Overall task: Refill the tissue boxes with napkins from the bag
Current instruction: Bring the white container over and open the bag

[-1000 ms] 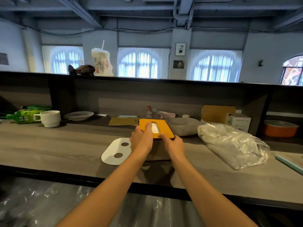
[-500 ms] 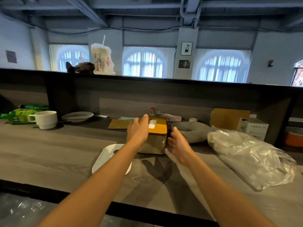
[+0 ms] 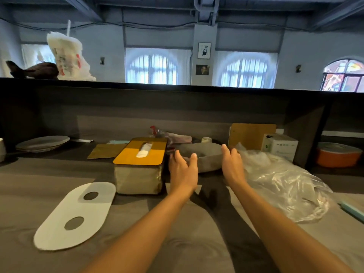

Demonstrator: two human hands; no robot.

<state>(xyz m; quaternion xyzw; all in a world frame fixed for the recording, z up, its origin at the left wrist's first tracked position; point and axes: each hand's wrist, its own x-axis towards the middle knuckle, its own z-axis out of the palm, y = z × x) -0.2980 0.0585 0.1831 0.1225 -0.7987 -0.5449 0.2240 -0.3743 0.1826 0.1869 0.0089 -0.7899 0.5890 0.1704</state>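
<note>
A tissue box (image 3: 138, 178) with an orange lid (image 3: 141, 153) stands on the grey counter (image 3: 177, 243), and a white napkin (image 3: 144, 150) pokes up through the lid's slot. My left hand (image 3: 182, 172) hovers just right of the box with straight fingers, not touching it. My right hand (image 3: 232, 164) is further right, fingers relaxed, beside the clear plastic bag (image 3: 279, 186). Both hands hold nothing. A grey oblong box (image 3: 201, 156) lies behind and between my hands.
A white oval lid (image 3: 74, 215) with two holes lies flat at front left. Plates (image 3: 42, 143) sit at back left. A brown board (image 3: 253, 135), a white carton (image 3: 280, 145) and an orange bowl (image 3: 336, 156) stand at back right under the raised shelf.
My left hand has let go of the orange-lidded box and moved to its right. My right hand has shifted right toward the plastic bag. The box now stands alone.
</note>
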